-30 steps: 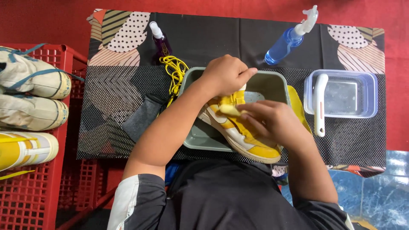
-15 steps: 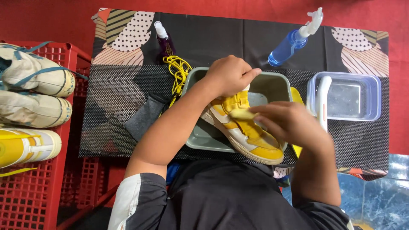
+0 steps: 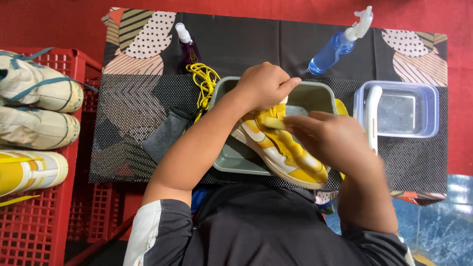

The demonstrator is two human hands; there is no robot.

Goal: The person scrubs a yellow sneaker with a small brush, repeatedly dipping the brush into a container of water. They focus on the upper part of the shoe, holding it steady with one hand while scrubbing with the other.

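Observation:
A yellow and white sneaker [image 3: 283, 155] lies tilted over a grey-green rectangular basin [image 3: 231, 157] on a small patterned table. My left hand [image 3: 263, 86] grips the shoe's upper end from above. My right hand [image 3: 335, 140] rests on the shoe's side near the tongue, fingers curled around something small and pale that is mostly hidden. A loose yellow shoelace [image 3: 203, 81] is piled just left of the basin.
A blue spray bottle [image 3: 337, 47] and a small dark bottle [image 3: 187, 47] stand at the back. A clear plastic tub [image 3: 411, 108] with a white brush [image 3: 372, 116] across it sits to the right. A red crate [image 3: 74, 98] at left holds several sneakers. A grey cloth [image 3: 167, 133] lies on the table.
My right hand has shifted slightly right and down along the shoe's side. The left hand keeps its hold on the shoe's upper end.

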